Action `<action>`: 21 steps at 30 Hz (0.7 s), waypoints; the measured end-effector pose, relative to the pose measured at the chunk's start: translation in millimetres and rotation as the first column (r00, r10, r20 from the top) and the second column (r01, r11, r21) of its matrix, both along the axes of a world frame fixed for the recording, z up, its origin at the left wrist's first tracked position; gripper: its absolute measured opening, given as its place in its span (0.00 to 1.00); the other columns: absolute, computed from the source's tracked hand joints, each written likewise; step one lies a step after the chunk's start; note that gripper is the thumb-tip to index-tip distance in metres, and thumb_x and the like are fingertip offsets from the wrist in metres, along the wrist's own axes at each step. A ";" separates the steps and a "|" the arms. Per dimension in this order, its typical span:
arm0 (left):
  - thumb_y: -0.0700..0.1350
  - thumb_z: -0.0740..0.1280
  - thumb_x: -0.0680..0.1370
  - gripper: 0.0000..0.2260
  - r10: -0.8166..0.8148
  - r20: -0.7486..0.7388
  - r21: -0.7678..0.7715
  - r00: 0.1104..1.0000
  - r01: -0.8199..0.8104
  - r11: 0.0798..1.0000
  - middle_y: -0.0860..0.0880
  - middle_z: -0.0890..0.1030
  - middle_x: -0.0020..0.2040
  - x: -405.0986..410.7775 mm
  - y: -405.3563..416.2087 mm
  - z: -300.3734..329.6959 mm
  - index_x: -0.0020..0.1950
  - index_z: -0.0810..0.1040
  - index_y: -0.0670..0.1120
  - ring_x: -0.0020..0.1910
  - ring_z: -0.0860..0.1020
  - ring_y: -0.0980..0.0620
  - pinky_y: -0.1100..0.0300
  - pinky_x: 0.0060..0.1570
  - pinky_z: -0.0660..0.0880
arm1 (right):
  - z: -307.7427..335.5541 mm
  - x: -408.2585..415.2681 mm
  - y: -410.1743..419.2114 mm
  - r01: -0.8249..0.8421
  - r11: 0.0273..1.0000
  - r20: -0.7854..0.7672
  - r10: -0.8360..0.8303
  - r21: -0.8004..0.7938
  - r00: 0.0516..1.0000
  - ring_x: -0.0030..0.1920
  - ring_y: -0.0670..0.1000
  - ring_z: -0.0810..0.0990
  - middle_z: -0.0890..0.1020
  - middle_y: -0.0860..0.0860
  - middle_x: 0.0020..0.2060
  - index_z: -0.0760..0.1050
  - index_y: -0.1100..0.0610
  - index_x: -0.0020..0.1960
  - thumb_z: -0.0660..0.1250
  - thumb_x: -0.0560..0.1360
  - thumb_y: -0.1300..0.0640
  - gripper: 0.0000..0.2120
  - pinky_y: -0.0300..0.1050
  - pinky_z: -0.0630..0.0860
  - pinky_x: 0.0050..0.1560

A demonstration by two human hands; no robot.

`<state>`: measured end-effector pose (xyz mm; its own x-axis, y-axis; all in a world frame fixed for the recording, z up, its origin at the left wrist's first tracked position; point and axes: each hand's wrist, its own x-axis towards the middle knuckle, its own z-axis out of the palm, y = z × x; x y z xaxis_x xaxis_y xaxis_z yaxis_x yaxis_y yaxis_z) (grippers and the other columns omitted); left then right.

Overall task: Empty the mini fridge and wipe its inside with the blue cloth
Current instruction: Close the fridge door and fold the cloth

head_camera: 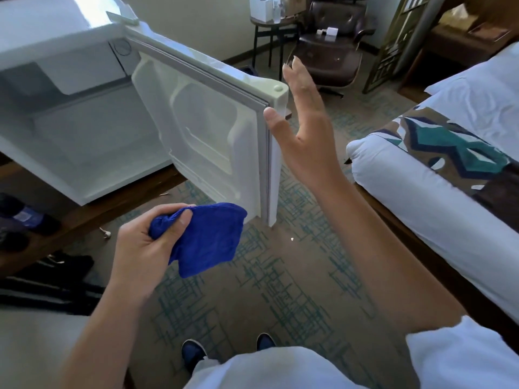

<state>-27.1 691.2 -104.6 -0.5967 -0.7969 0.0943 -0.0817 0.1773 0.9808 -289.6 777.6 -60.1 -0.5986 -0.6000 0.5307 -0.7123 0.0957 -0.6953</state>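
The left hand clutches the blue cloth below the fridge. The right hand is spread beside the open door. A careless shove could slam the door, shutting the apparently empty inside away unwiped.

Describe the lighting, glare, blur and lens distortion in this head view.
Head view: daylight from the upper left blows out the top of the white mini fridge; its open white door looks soft. The wide-angle lens bows the white-sheeted bed edge at right. The crumpled blue cloth in the left hand is sharp and evenly lit; the open right hand is slightly motion-blurred at its fingertips.
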 end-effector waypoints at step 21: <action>0.45 0.70 0.78 0.06 0.132 -0.024 0.041 0.991 -0.131 0.991 0.45 0.85 0.48 15.3 -7.8 -3.9 0.53 0.84 0.48 0.46 0.81 0.55 0.65 0.42 0.80 | -10.2 8.8 -19.2 0.094 0.975 -0.210 -0.051 0.201 0.976 0.81 0.57 0.62 0.64 0.57 0.80 0.64 0.60 0.79 0.65 0.76 0.54 0.32 0.62 0.70 0.75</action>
